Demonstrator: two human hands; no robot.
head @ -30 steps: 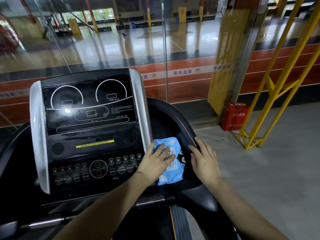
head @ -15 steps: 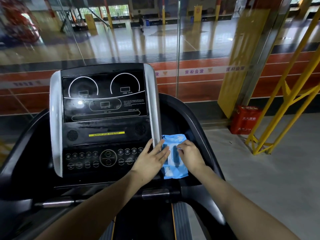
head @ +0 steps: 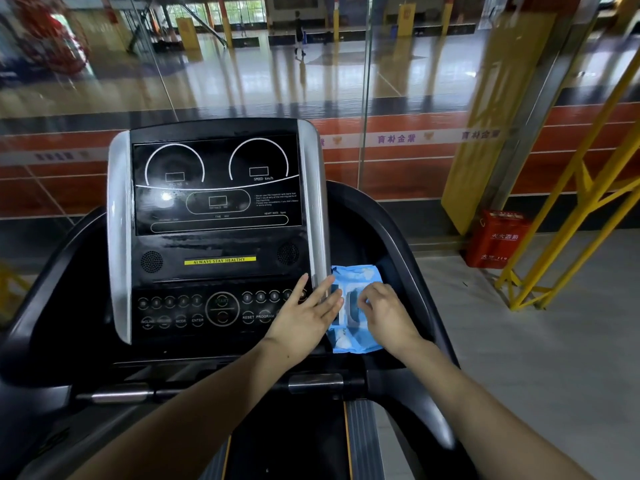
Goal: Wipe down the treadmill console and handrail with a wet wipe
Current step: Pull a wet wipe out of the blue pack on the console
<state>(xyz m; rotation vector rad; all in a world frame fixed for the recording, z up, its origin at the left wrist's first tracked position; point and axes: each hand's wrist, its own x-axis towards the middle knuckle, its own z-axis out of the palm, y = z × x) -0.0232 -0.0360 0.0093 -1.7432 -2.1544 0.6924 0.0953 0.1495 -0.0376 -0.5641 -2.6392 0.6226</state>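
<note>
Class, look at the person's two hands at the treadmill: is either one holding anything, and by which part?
The right hand pinches at the flap in the middle of the blue wet-wipe pack. The left hand lies flat with straight fingers against the pack's left edge, gripping nothing.

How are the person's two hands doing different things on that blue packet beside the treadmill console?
The left hand lies flat with straight, spread fingers, pressing the left edge of the wet wipe pack and partly over the console buttons. The right hand has curled fingers, working at the pack's flap in the middle. The left comes in from the console side, the right from the handrail side. Both touch the same pack.
</note>
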